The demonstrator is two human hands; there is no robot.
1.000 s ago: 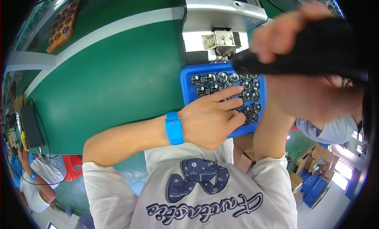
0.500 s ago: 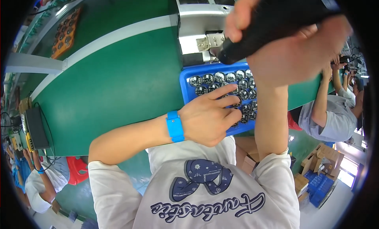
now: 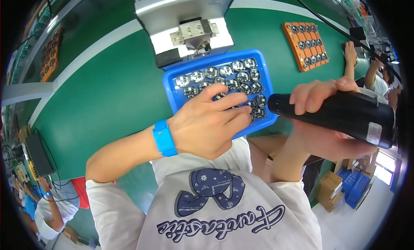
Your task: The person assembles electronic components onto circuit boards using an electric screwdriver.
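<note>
Right hand (image 3: 327,129): I see it wrapped around a black electric screwdriver (image 3: 332,114); fingers shut on the barrel; long axis nearly level, tip pointing left at the tray's right edge
Left hand (image 3: 207,125): resting on the near half of the blue tray (image 3: 170,84); fingers curled narrow over the round parts (image 3: 226,71), whether one is pinched I cannot tell; blue wristband (image 3: 164,138) on the wrist
Key relation: the parts lie left of the driver tip; my left hand is nearer them
Desk (image 3: 108,99): green; the tray sits near its close edge
Farther: grey fixture (image 3: 185,17) just behind the tray; orange tray (image 3: 306,45) well apart to the right
</note>
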